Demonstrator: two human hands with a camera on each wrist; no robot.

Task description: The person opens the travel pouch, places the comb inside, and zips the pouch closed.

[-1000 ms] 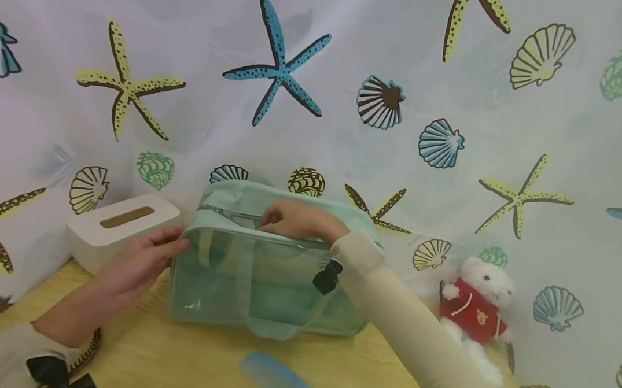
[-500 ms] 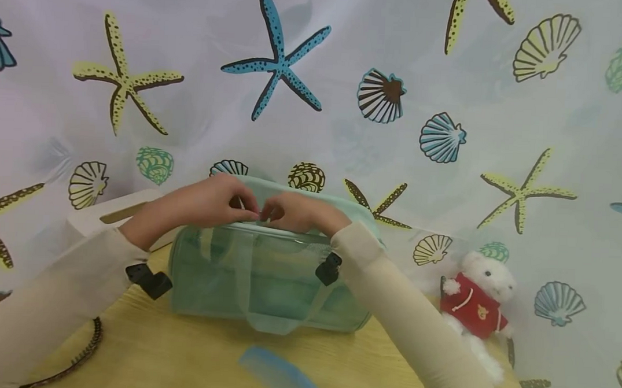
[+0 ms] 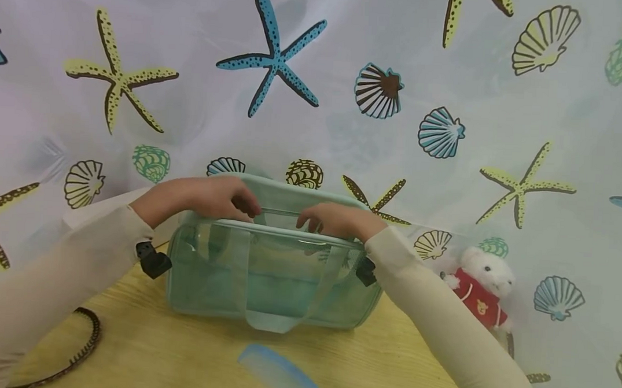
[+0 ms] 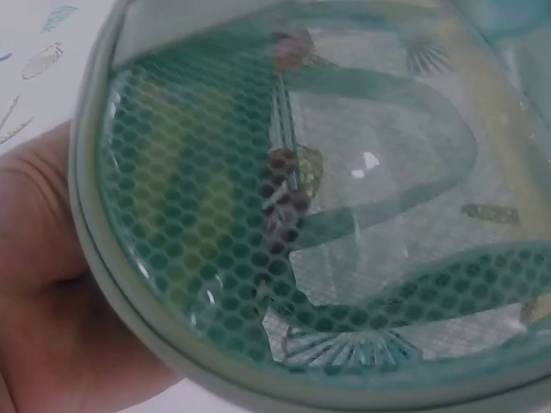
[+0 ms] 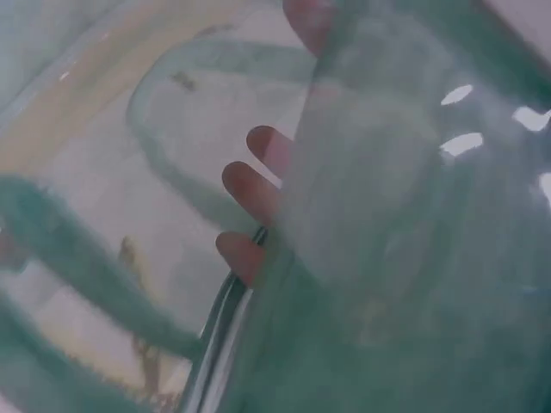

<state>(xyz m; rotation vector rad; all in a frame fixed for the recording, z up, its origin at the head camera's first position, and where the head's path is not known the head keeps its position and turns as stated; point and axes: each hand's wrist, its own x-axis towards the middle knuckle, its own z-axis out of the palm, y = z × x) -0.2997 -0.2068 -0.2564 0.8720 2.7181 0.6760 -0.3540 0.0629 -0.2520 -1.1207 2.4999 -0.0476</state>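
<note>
A translucent mint-green zip bag with a hanging strap stands on the wooden table, its top unzipped. My left hand reaches over the left part of the opening, fingers bent downward, fingertips at the rim. Farther right, my right hand dips its fingers into the mouth of the bag. A gap separates the two hands. In the right wrist view, several fingertips poke past the zip edge, with the rest of that hand behind the clear plastic. Honeycomb mesh covers part of the bag's end in the left wrist view.
A blue comb lies in front of the bag. At the left is a dark braided headband. A white box stands behind my left arm, and a white plush bear in red sits at the right by the patterned curtain.
My left hand rises from the bag's left side onto its opening and meets the right hand at mid-zip. Then the right hand slides right, and the opening spreads wider.
</note>
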